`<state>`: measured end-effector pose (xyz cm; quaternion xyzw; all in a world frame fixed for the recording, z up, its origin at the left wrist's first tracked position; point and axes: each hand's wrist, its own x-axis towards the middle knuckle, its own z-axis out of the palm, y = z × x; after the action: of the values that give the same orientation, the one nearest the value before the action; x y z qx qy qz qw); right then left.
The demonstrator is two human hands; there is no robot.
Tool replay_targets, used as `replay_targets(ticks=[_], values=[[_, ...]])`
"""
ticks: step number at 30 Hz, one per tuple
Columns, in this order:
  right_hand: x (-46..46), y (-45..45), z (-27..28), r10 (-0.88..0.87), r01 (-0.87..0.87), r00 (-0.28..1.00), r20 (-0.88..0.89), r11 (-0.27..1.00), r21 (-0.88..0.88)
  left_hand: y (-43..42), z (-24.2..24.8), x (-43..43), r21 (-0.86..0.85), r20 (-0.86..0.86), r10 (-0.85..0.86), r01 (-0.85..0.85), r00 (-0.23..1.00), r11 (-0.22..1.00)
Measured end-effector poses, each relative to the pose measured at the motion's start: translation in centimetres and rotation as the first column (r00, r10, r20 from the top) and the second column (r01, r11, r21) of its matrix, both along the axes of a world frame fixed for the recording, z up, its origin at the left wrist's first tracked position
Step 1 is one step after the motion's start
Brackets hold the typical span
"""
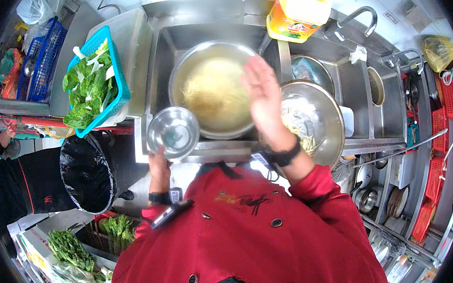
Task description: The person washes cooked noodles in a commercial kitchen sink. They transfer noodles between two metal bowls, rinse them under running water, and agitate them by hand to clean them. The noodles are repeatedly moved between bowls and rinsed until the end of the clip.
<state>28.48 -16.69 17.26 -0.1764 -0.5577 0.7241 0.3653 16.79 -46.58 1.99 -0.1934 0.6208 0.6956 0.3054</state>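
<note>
My left hand [159, 170] grips the rim of a small steel bowl [173, 133], which is tilted and has a little clear liquid inside. Beside it, a large steel basin [215, 90] of cloudy yellowish water sits in the sink, with pale shreds under the surface. Over the basin's right edge is my right hand [261, 90], fingers extended and slightly blurred, holding nothing visible. Partly behind my right wrist stands a second wide steel bowl [324, 128] with pale thin strips inside.
A turquoise basket [123, 92] of leafy greens [90, 81] stands left of the sink. Behind is a yellow plastic jug [296, 18], near a curved faucet [358, 17]. A person in dark clothes [33, 177] is at the left, by a black-lined bin [84, 173].
</note>
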Motion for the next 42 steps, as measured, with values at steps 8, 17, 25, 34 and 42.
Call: replay_targets(ticks=[8,17,25,34,42], values=[[-9.0,-1.3,-7.5,0.008,-0.018,0.771,0.637,1.000,0.009,-2.8,0.1,-0.9,-0.082,-0.010,0.045,-0.045,0.999,0.996],[-13.1,10.7,-9.5,-0.339,-0.435,-0.014,0.941,0.849,0.299,-4.9,0.0,-0.5,-0.102,0.029,0.149,-0.146,0.988,0.984],[-16.7,15.4,-10.3,-0.715,-0.855,-0.350,0.606,0.507,0.105,-6.2,1.7,-0.3,-0.312,0.026,-0.004,0.012,1.000,0.950],[-13.3,12.2,-11.3,-0.150,0.087,0.989,-0.017,0.656,-0.750,-5.6,1.2,-1.5,-0.152,-0.048,-0.005,-0.002,0.999,0.988],[-7.4,4.3,-5.8,0.083,-0.045,0.994,0.073,0.908,-0.418,-1.9,0.5,-2.5,-0.064,0.058,-0.023,0.027,0.998,0.998]])
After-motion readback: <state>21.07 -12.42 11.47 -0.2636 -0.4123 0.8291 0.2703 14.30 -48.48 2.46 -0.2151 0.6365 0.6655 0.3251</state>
